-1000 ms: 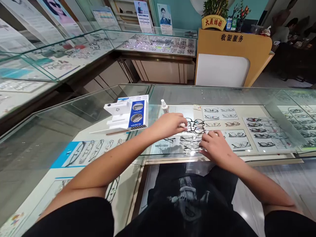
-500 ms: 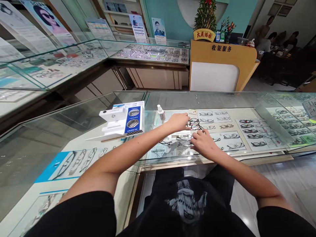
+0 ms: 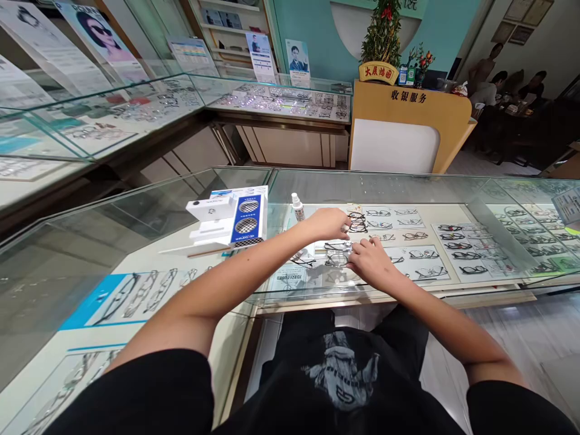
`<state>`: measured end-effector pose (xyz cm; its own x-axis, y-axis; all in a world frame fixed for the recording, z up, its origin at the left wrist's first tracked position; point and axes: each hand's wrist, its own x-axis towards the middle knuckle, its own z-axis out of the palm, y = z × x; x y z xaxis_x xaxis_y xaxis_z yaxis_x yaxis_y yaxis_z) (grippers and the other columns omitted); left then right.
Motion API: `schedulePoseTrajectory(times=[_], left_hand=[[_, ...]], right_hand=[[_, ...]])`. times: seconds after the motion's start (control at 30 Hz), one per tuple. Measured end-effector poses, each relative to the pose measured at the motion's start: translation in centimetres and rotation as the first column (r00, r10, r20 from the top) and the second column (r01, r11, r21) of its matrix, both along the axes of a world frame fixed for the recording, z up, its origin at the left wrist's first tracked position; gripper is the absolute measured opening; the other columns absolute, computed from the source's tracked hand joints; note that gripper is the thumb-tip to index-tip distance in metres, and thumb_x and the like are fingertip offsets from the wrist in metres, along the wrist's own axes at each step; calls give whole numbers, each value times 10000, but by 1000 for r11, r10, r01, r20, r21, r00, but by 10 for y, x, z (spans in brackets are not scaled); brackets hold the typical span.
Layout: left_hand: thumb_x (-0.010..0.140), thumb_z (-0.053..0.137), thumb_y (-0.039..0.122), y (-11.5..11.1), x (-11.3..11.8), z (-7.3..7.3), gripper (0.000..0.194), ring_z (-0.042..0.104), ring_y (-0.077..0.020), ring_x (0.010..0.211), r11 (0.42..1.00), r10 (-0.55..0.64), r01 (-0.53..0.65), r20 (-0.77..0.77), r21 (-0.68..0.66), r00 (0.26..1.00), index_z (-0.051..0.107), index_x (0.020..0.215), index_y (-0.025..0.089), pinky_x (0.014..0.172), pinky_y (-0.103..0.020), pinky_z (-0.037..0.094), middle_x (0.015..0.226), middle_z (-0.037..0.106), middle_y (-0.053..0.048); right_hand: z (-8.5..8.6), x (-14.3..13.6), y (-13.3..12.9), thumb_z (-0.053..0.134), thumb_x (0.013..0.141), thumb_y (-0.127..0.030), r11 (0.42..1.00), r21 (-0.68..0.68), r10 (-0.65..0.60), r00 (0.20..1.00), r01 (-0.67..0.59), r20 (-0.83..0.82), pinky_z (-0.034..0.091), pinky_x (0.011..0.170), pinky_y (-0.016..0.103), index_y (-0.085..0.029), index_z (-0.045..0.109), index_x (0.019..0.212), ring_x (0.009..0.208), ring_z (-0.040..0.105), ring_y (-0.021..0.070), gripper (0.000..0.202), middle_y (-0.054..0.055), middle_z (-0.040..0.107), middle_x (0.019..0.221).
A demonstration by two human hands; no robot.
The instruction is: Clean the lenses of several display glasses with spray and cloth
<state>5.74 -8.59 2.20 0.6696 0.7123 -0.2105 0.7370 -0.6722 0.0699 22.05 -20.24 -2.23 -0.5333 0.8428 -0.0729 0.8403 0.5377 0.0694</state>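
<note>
My left hand is over the glass counter with its fingers curled; what they hold, if anything, is too small to make out. Dark-framed glasses lie just right of its fingertips. Lower and to the right, my right hand has bent fingers beside a thin-framed pair of glasses; whether it touches them is unclear. Another dark pair rests to the left. Behind my left wrist stands a small white spray bottle.
A blue-and-white box and open white boxes sit on the left of the counter. Rows of glasses lie at the right. Beyond are a wooden cashier desk, more glass cases and seated people in the back right.
My left hand has drawn its fingers in and moved slightly away from the dark-framed glasses. My right hand has shifted a little left and down. The view has tilted slightly.
</note>
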Motion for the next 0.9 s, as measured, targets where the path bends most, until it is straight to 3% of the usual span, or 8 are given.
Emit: schedulePoseTrajectory(times=[0.13,0.23,0.33,0.43,0.63,0.9], left_hand=[[928,748,426,-9,2,-2,245,747,-290,1079,1000,-5,5,-26,-12,1000,792,1070,231,759,-319,483,1174,810,-82],[948,728,437,-6,0,-3,294,750,-293,1098,999,37,-37,-18,27,999,783,1154,234,795,-315,500,1169,817,-93],[977,694,461,0,-3,-6,304,750,-301,1125,994,85,-85,1,73,996,790,1152,232,834,-314,510,1148,819,-101],[988,669,410,3,-2,-12,281,747,-316,1152,989,109,-110,15,97,994,810,1148,227,866,-325,520,1168,811,-113],[1010,593,317,1,3,-24,297,743,-299,1179,986,111,-116,53,116,992,821,1188,254,879,-327,533,1243,800,-94],[999,604,275,-2,3,-29,232,746,-285,1147,987,112,-121,87,108,990,827,1046,230,868,-328,537,1251,795,-91]], right_hand=[[3,3,-3,520,1131,-360,1000,-4,-8,1000,8,-20,312,940,430,-166,837,1085,1094,602,284,375,140,784,1110],[18,11,7,517,1133,-366,996,-36,-85,992,83,-89,308,936,417,-188,833,1126,1103,617,277,362,123,792,1117],[35,21,34,519,1131,-331,975,-53,-222,964,217,-144,308,921,401,-193,826,1178,1125,629,278,339,128,795,1161],[43,23,71,550,1115,-302,965,-50,-260,954,256,-148,311,920,393,-205,825,1198,1168,635,288,303,136,796,1202],[31,3,125,636,1050,-280,968,-110,-235,968,225,-91,341,906,369,-237,852,1133,1172,664,278,236,111,822,1180],[23,-2,145,654,997,-237,973,-122,-201,979,195,-44,381,1049,425,-230,846,1110,1253,646,286,222,108,794,1271]])
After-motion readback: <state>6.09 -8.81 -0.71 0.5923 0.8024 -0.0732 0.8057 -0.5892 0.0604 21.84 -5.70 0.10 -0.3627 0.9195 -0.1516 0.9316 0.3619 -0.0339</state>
